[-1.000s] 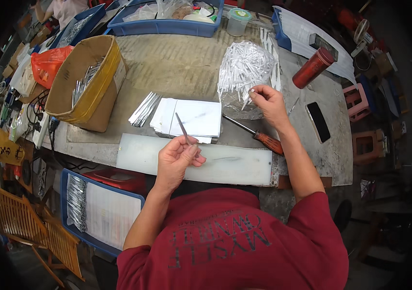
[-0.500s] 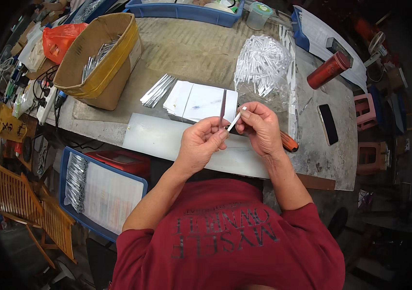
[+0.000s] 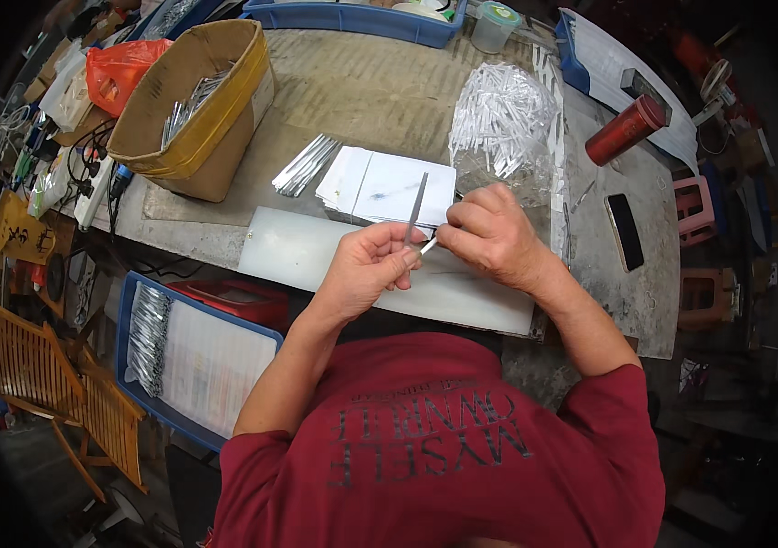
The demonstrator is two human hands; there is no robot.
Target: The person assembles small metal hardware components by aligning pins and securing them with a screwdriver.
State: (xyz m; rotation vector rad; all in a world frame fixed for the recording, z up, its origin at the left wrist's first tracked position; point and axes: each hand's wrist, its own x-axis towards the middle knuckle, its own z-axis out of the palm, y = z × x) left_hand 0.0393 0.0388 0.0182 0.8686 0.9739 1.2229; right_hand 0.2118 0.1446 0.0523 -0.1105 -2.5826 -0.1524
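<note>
Head view, only one. On the grey worktable (image 3: 370, 82) we see one cardboard box (image 3: 197, 105) at the left with thin metal strips inside, an orange plastic bag (image 3: 124, 68) behind it, and a loose bundle of metal strips (image 3: 305, 164) lying beside a stack of white sheets (image 3: 389, 187). One clear bag of small white tubes (image 3: 503, 123) stands just behind our right hand (image 3: 497, 239). Further right: one red cylindrical bottle (image 3: 626, 130) and one black phone (image 3: 624, 231), both well apart from our hands. A blue tray (image 3: 352, 16) sits at the far edge. A white board (image 3: 306, 251) lies along the near edge under our hands. Below the table to the left, a blue bin (image 3: 190, 352) holds more strips and a white sheet; a wooden folding chair (image 3: 51, 384) stands further left.

Nothing blocks our hands.

Our left hand (image 3: 366, 269) pinches one thin grey metal strip (image 3: 415, 212) between thumb and fingertips at its lower end; the strip stands nearly upright, over the white sheets. Our right hand is curled, fingertips closed on one small white tube (image 3: 428, 246), which pokes out toward the left hand and touches the strip's base. Both hands are nearly touching.
</note>
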